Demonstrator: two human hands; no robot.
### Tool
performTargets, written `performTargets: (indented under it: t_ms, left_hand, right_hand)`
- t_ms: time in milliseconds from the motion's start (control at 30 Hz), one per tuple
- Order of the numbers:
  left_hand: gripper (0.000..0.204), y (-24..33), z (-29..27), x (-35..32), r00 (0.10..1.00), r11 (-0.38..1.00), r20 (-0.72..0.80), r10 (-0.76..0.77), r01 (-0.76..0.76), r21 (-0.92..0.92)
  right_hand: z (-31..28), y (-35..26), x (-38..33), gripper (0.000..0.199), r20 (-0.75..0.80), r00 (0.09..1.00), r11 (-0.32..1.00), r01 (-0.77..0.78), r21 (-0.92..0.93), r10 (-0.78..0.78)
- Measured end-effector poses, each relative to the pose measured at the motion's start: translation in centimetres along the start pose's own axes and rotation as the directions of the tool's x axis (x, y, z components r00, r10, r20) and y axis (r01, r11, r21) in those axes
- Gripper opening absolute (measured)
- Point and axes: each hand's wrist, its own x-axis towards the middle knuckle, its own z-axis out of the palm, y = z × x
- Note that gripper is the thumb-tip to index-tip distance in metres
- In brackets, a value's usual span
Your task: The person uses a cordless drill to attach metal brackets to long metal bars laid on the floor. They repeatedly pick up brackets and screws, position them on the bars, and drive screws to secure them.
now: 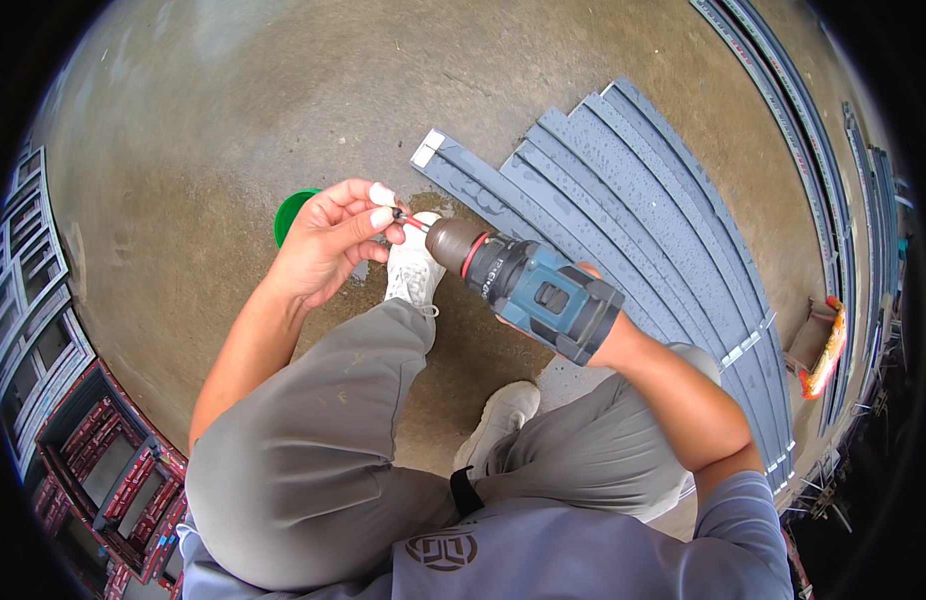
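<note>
A blue-and-black cordless drill (pixel 548 295) with a brown chuck points to the left in front of me. My right hand (pixel 615 343) is closed round its handle, mostly hidden under the drill body. From the chuck sticks out a thin driver bit (pixel 415 222) with a red band. My left hand (pixel 333 235) pinches the dark end of this bit between thumb and fingers. Whether a small screw sits on that end is too small to tell. Both hands are above my white shoe (pixel 415 265).
Long grey profiles (pixel 623 190) lie side by side on the wet concrete floor to the right, with more (pixel 793 110) beyond. A green round container (pixel 291 212) shows behind my left hand. Frames (pixel 53 350) are stacked at the left, and a red-and-yellow package (pixel 831 350) lies far right.
</note>
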Motion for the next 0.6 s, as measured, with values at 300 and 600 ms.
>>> performTargets:
  t_ms: [300, 600]
  left_hand:
    - [0.019, 0.3, 0.8, 0.7, 1.0, 1.0, 0.008, -0.018, 0.018, -0.002]
    - [0.023, 0.0, 1.2, 0.8, 1.0, 0.999, -0.001, -0.011, 0.011, 0.046]
  right_hand:
    - [-0.7, 1.0, -1.1, 0.022, 0.043, 0.999, 0.993, 0.022, -0.116, -0.017]
    - [-0.9, 1.0, -1.0, 0.017, -0.017, 1.0, 1.0, 0.013, -0.009, -0.013]
